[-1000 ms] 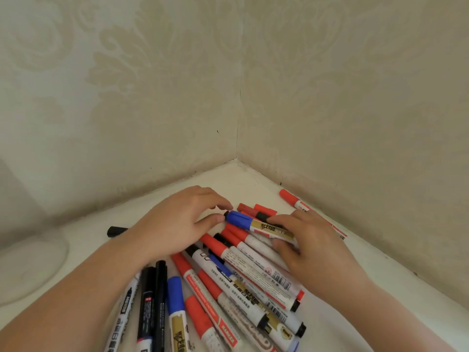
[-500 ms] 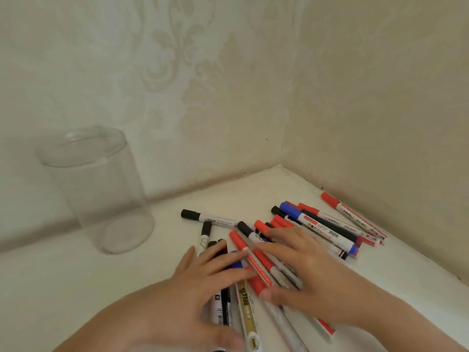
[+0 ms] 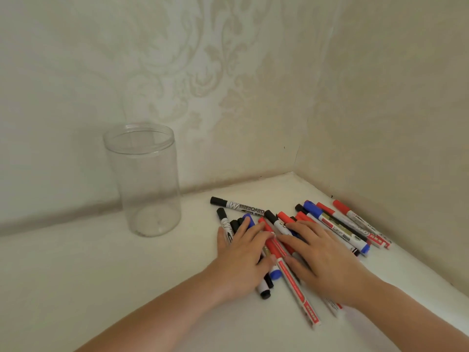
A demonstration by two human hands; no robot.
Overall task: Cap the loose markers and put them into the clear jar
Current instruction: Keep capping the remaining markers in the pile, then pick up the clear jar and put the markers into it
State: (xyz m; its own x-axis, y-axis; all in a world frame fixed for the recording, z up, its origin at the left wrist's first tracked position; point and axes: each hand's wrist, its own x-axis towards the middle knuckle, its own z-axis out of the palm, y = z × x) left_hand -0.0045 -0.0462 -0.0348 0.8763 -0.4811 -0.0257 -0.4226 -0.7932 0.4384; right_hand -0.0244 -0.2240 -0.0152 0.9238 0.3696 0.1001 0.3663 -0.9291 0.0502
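jar: clear, upright, mouth uncovered, left on the desk, well apart from the pens.
left hand: grip released, fingers flat on the pens.
markers: loose pile by the wall corner, mixed red, blue and black caps.
right hand: grip released, palm down on the pile.
far markers: row beside the right wall, untouched.
room: pale patterned wallpaper, white desk.
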